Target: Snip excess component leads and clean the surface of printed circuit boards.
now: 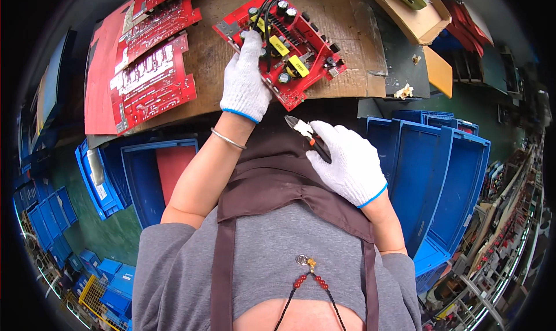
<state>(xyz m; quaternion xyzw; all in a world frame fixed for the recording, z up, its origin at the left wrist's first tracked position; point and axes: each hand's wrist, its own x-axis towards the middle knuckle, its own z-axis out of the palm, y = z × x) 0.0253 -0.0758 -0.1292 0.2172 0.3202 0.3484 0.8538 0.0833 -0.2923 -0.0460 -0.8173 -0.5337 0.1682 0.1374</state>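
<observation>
Red circuit board (298, 44) at upper centre, left hand (245, 76) clamped on its lower-left edge, right hand (347, 164) gripping cutters (303, 129) below

The person's gloved left hand (248, 79) was stretched forward, gripping, its forearm (202, 163) slanting inward; the gloved right hand (347, 164) was curled closed, nearer the body.

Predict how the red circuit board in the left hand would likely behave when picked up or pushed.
The red circuit board is probably stiff: it looks flat, unbent, in the left hand. It may feel fairly heavy for its thinness, being crowded with components. The upright capacitors could be fragile if knocked.
</observation>
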